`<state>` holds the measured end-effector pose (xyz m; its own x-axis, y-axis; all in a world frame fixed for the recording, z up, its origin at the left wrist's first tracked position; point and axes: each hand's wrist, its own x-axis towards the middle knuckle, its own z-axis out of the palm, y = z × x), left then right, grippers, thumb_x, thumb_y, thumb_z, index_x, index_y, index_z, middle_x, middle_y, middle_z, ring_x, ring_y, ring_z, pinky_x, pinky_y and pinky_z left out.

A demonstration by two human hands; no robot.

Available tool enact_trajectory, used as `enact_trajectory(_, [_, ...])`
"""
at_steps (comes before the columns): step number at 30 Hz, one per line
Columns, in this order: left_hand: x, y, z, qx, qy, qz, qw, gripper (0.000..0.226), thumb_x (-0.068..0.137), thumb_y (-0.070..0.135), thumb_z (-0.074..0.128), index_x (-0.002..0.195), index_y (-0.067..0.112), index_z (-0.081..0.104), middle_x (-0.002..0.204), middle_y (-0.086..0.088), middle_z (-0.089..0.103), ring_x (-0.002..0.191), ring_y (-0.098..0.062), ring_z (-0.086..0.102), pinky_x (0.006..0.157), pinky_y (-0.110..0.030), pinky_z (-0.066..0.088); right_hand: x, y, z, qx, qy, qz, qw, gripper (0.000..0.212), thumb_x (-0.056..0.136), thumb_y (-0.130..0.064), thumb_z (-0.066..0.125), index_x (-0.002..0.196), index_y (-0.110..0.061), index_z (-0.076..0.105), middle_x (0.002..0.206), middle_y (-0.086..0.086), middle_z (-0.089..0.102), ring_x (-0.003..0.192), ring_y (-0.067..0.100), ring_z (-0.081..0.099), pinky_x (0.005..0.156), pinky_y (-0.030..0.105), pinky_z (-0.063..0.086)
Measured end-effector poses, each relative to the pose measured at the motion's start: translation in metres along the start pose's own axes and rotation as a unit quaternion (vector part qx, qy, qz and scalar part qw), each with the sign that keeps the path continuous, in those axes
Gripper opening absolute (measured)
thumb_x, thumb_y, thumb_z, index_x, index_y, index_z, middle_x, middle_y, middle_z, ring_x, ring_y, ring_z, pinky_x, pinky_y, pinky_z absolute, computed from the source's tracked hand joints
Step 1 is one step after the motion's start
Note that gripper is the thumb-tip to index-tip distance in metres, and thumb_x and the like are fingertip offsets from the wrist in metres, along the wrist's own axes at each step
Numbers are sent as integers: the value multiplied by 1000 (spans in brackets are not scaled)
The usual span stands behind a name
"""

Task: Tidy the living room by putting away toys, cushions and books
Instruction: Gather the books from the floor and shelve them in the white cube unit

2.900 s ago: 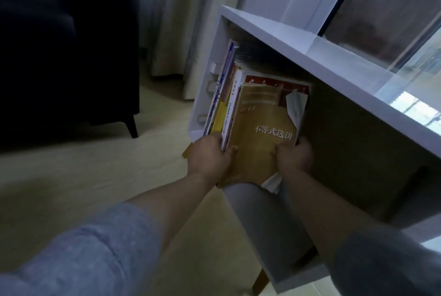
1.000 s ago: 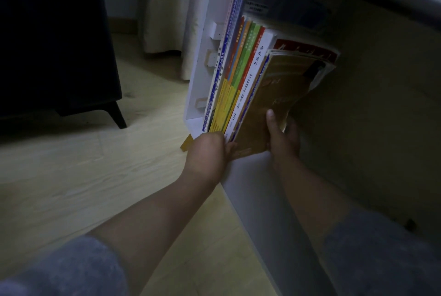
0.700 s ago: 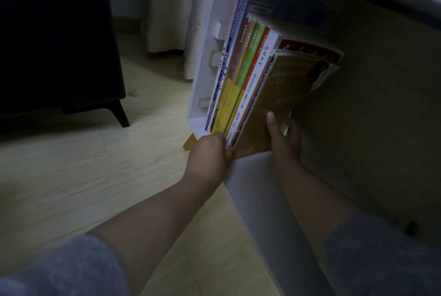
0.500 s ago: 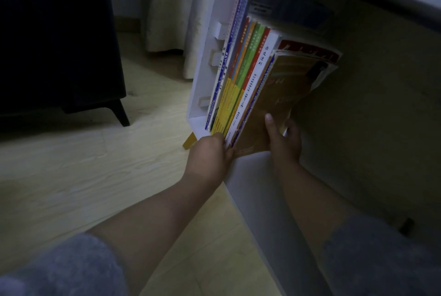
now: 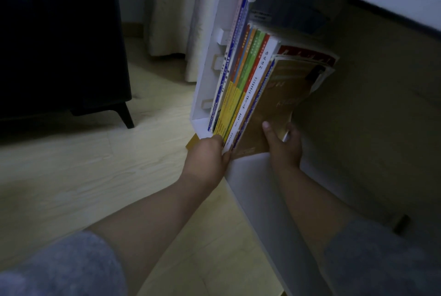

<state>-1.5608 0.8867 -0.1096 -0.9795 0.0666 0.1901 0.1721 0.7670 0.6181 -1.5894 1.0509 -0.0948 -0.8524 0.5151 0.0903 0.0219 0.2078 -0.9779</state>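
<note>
A row of thin upright books with blue, orange, green, yellow and white spines [image 5: 241, 81] stands in the bottom compartment of a white board shelf unit [image 5: 253, 190], packed against its far side panel. Directly above the left hand [image 5: 206, 156], the spines slant up and away. This hand is curled at the foot of the yellow and white spines with its thumb against the white one. Its fingers are hidden behind its back, so it cannot be told whether they clasp the books or only press on them.

A worn brown paperback with a soft cover [image 5: 279, 95] leans at the open end of the row, between the two hands. The right hand [image 5: 284, 145] grasps its lower corner, with the thumb [image 5: 267, 128] laid up the front cover and the fingers wrapped round the edge behind.

Both forearms are bare below pushed-up grey sleeves [image 5: 59, 267]. Left of the left hand lies pale wood-grain floor [image 5: 83, 164]. Beyond that are a dark piece of furniture on a tapered leg [image 5: 59, 33] and a cream curtain [image 5: 167, 9].
</note>
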Motion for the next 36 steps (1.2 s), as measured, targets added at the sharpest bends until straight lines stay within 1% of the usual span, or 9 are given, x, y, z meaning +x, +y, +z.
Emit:
enact_trajectory(4, [-2,-2,-2,4,-1,5,1000,22,93,30,52,102,11,57,101,-9,67,92,-28,62,72,-35,49,-2,-3,1,-5,5,-5,1000,63,80,-31,75,136,-18,49,136,3,53,102,9,55,53,-2,40])
enact_trajectory(7, [-4,-3,-4,7,-2,9,1000,23,93,30,52,105,11,58,102,-9,67,93,-28,62,74,-35,49,-6,-7,2,-4,4,-3,1000,65,80,-31,75,137,-19,48,137,3,51,103,9,55,59,4,41])
enact_trajectory(11, [-6,-2,-8,3,-1,6,1000,23,93,28,53,107,11,58,103,-9,67,95,-29,62,77,-37,50,-13,-13,2,-7,8,-7,1000,63,82,-27,74,138,-15,46,136,4,53,99,6,52,59,1,40])
enact_trajectory(18, [-11,2,-23,14,7,9,1000,23,92,27,55,107,9,56,106,-10,65,99,-28,60,79,-36,49,-38,-24,4,-31,22,-9,999,60,84,-22,72,137,-10,46,134,10,55,100,7,50,82,18,40])
enact_trajectory(20, [-14,1,-29,19,10,16,1000,23,92,26,56,106,8,55,107,-11,65,99,-28,59,79,-36,48,-48,-28,6,-32,37,-10,999,56,85,-19,72,134,-6,49,126,9,58,97,8,51,75,6,40])
enact_trajectory(22, [-19,2,-38,27,8,22,999,24,92,27,56,108,8,54,109,-11,64,100,-28,59,80,-36,48,-64,-32,6,-49,35,-15,998,48,86,-17,71,128,-2,53,114,9,61,93,9,52,60,-6,32])
enact_trajectory(25, [-30,0,-50,38,5,25,999,32,93,28,56,117,7,53,114,-12,63,105,-28,58,83,-35,48,-98,-36,1,-89,-23,-36,995,40,86,-21,70,121,-9,57,109,5,66,89,9,57,62,-1,36])
enact_trajectory(29, [-51,-10,-68,43,11,8,999,34,91,28,58,120,10,55,114,-9,64,104,-24,60,84,-33,49,-135,-38,-14,-107,-113,-70,985,25,87,-20,69,110,-18,59,101,-6,63,82,-5,57,61,1,41])
enact_trajectory(36, [-93,-23,-96,58,-2,-29,998,36,91,31,58,121,12,54,115,-3,64,103,-18,60,84,-28,49,-170,-28,-13,-100,-228,-75,966,30,87,-18,69,113,-26,57,107,-13,62,92,-1,61,68,5,46])
